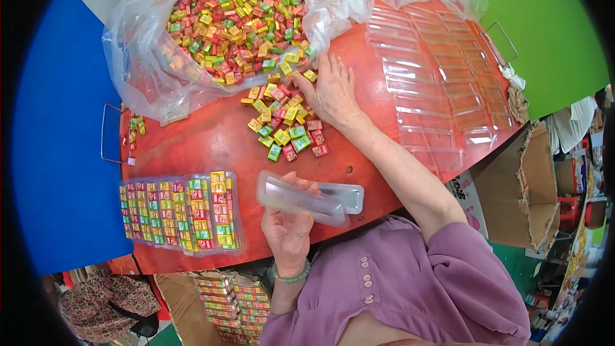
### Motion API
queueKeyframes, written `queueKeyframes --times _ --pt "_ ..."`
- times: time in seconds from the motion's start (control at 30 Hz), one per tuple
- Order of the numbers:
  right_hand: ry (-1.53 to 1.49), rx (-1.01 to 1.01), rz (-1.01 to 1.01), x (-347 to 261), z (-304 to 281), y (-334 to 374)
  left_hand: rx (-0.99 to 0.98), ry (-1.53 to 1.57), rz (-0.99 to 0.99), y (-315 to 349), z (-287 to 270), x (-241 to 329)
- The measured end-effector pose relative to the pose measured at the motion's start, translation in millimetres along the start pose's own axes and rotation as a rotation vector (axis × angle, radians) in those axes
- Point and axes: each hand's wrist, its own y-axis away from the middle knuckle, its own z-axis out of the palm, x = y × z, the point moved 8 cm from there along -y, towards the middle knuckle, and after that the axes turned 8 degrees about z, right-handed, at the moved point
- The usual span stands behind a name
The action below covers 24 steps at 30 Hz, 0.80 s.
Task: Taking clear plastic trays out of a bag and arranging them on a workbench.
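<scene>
My left hand (287, 229) is closed on a clear plastic tray (301, 200), long and narrow, held tilted over the table's near edge. A second clear tray (351, 198) shows just behind it; whether my hand grips that one too, I cannot tell. My right hand (331, 93) reaches forward with its fingers apart, at the right side of a loose pile of small wrapped candies (282, 118) in red, yellow and green. Its thumb comes close to the candies at the mouth of a big clear plastic bag (144, 45), which holds a large heap (243, 16) of the same.
Filled candy trays (179, 214) stand in a row at the left of the red table (211, 134). Rows of clear trays (442, 83) lie on the right. Below the near edge is a cardboard box (182, 304) with packed trays; another carton (512, 198) stands at the right.
</scene>
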Motion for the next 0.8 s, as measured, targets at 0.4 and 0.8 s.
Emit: queueKeyframes --times 0.4,0.8 --pt "-0.045 -0.168 -0.256 -31.7 -8.3 54.1 0.045 -0.023 0.033 -2.9 -9.5 7.4" --pt "-0.102 -0.112 -0.237 -58.9 10.4 59.2 0.05 -0.051 0.083 -5.4 -3.8 15.7"
